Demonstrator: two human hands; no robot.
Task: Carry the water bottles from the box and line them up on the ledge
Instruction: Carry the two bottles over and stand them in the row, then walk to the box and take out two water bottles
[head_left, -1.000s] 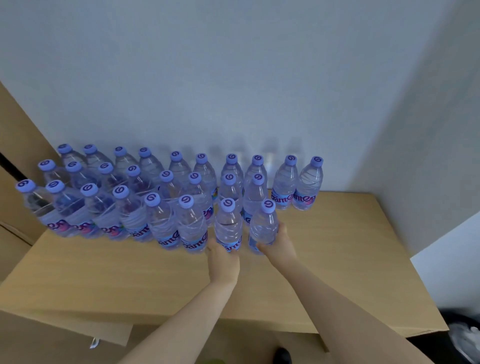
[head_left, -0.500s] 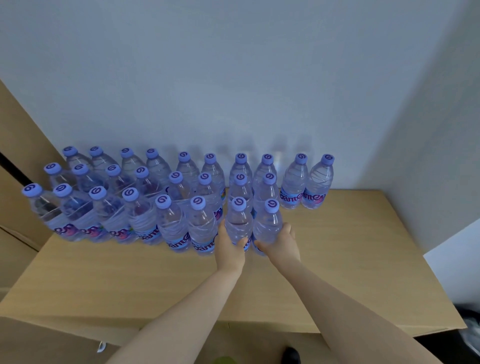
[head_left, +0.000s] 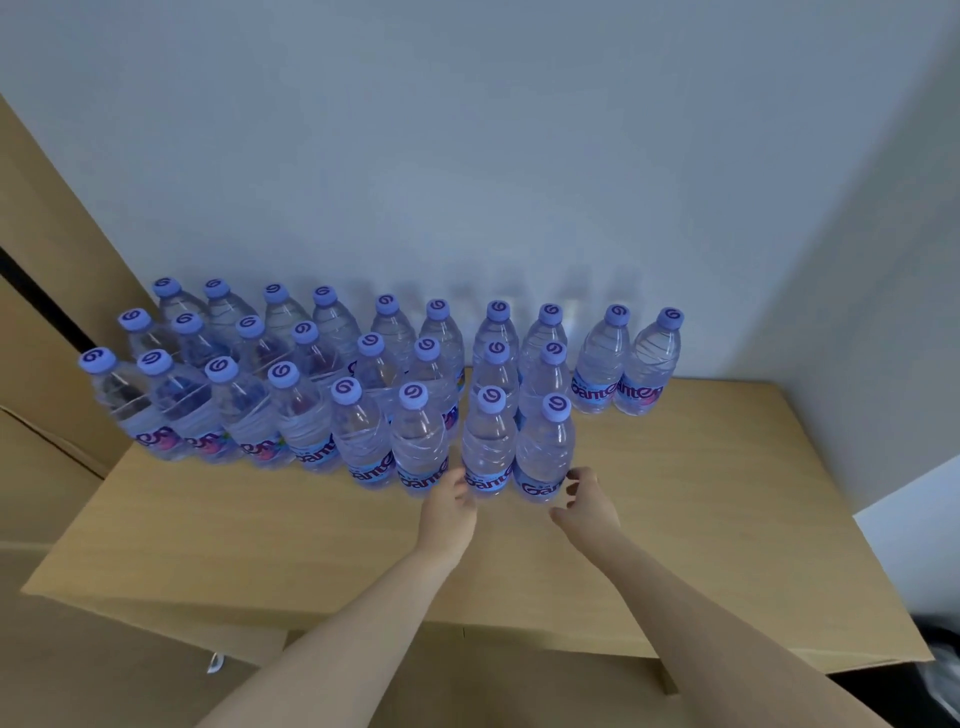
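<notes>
Two front bottles (head_left: 487, 452) (head_left: 544, 457) stand upright on the ledge (head_left: 701, 493), at the right end of the nearest row. Left hand (head_left: 449, 512) touches the left one's base with loose fingers; right hand (head_left: 589, 506) hangs just beside the other, fingers curled, gripping nothing. A careless brush while pulling away could topple them into the packed rows behind.

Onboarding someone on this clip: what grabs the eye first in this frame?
The block of clear water bottles with purple caps, standing upright in three rows on the wooden ledge against the pale wall. Next, the two bare arms reaching in from below: the left hand at the base of one front-row bottle, the right hand loosely curled just beside its neighbour, at the row's right end.
</notes>
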